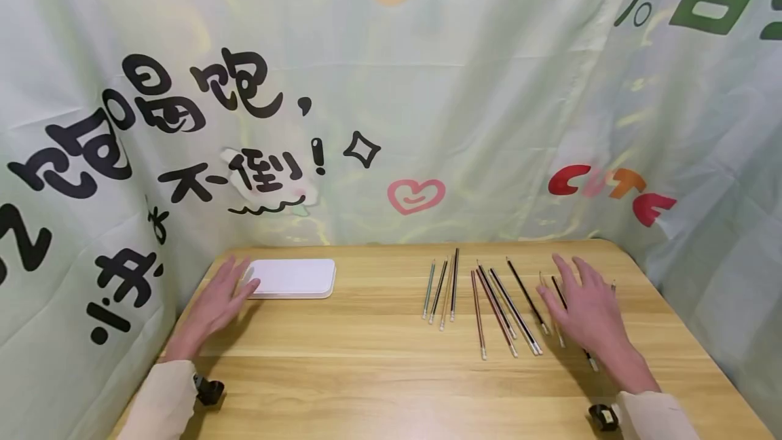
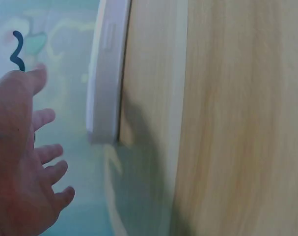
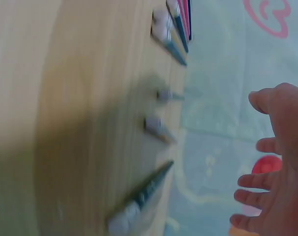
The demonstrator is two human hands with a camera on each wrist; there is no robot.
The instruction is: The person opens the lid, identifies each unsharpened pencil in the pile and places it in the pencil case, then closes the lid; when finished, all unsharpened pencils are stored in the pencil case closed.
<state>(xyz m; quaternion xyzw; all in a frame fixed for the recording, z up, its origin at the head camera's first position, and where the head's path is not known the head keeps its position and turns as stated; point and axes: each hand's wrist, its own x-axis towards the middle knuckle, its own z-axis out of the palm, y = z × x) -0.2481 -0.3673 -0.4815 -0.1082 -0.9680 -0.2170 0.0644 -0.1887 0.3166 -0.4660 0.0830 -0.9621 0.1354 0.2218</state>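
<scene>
The left hand [image 1: 215,301] is hovering at the left end of a flat pale-white box with rounded corners [image 1: 293,279]. Its grip is standing wide, with relaxed fingers, and is holding nothing; whether a fingertip is touching the box, I cannot tell. The right hand [image 1: 589,307] is hovering over the right end of a loose row of pencils, and its grip also is standing wide, with spread fingers, and holding nothing. Under and beside it, a slim black pencil with a whitish eraser [image 1: 589,358] and a slim tan pencil [image 1: 557,331] are partly hiding.

The other pencils are lying to the left of this hand, with eraser ends pointing to the person: a plain black pencil [image 1: 525,294], a black-and-white striped pencil [image 1: 514,311], a reddish-brown pencil [image 1: 478,314] and, farther left, a thin teal pencil [image 1: 430,289] among a group of four. The box is lying closed, well apart from the pencils, so its inside is hidden. All these are resting on a light wood-grain worktop [image 1: 342,372].

Behind, a pale green printed cloth [image 1: 489,121] is hanging in folds. It is showing black Chinese writing [image 1: 267,175], where "不倒!" is reading clearly, a pink smiling heart [image 1: 417,199], and colourful letters [image 1: 628,178] that are spelling "CUTE".
</scene>
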